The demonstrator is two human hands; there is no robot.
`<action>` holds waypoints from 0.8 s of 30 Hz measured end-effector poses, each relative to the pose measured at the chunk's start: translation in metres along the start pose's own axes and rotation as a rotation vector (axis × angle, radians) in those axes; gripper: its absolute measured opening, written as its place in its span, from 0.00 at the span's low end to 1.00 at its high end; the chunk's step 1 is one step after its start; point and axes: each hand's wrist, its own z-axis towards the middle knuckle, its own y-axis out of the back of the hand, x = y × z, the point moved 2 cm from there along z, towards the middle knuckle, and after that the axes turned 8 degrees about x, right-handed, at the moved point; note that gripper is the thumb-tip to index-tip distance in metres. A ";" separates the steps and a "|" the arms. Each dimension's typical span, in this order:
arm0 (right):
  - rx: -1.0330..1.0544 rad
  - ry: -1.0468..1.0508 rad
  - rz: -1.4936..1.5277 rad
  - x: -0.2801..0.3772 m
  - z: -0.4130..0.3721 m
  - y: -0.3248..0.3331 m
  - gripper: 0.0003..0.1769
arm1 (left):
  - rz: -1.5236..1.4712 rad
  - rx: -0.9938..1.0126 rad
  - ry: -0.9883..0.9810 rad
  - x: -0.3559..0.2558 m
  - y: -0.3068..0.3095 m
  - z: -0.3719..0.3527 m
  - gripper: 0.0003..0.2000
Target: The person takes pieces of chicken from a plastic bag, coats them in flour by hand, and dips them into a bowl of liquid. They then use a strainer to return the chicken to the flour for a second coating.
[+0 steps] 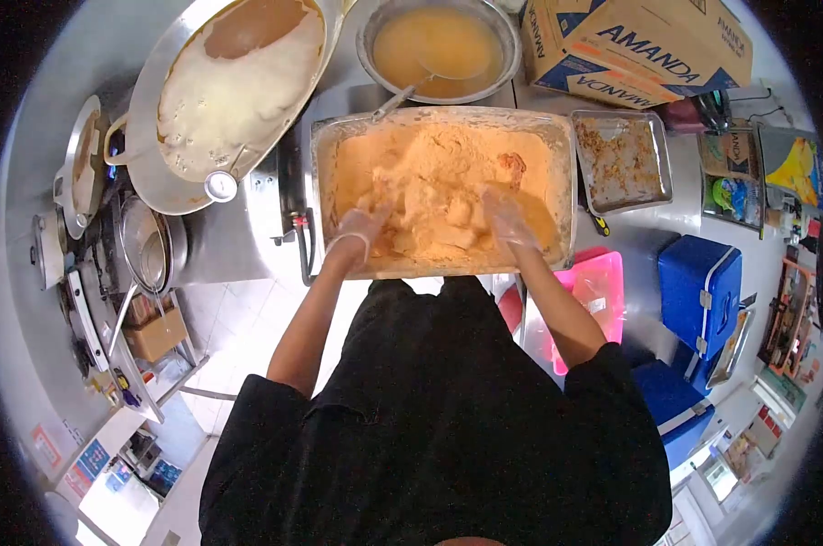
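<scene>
1. The pale orange, flour-like powder (443, 150) lies heaped in a large rectangular, pale-walled tub (484, 114) at the upper centre of the frame. It looks dry, soft and loose, so it should give easily under the fingers and need cupping from below rather than pinching.

2. Irregular powder-coated lumps (460, 215) sit in the tub's lower middle, between the hands. They are probably soft, fairly light singly and slippery under the coating; broad hold around their sides would likely disturb the coat less than fingertip pressure.

3. A small reddish-brown piece (512, 164), in the tub's upper right, shows barer, damp-looking patches and may be slicker to hold.

4. The left hand (364, 229), in a clear thin glove, reaches into the powder at the tub's lower left. Its fingers are partly buried; I cannot tell how far they are spread or whether they hold anything.

5. The right hand (507, 218), gloved likewise, is beside the lumps at the tub's lower right, fingertips obscured; its grip cannot be told either.

6. The filled tub would probably be heavy, best held by opposite rims.
</scene>
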 end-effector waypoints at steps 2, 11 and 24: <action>-0.149 0.235 0.255 0.010 0.006 0.003 0.33 | 0.172 0.091 0.170 0.006 -0.023 0.025 0.38; -0.098 -0.105 1.371 0.113 -0.025 0.118 0.45 | -0.194 0.090 -0.503 0.003 -0.024 0.047 0.34; -0.026 -0.232 1.144 0.094 0.012 0.048 0.35 | -0.230 -0.019 0.016 -0.032 -0.038 0.047 0.44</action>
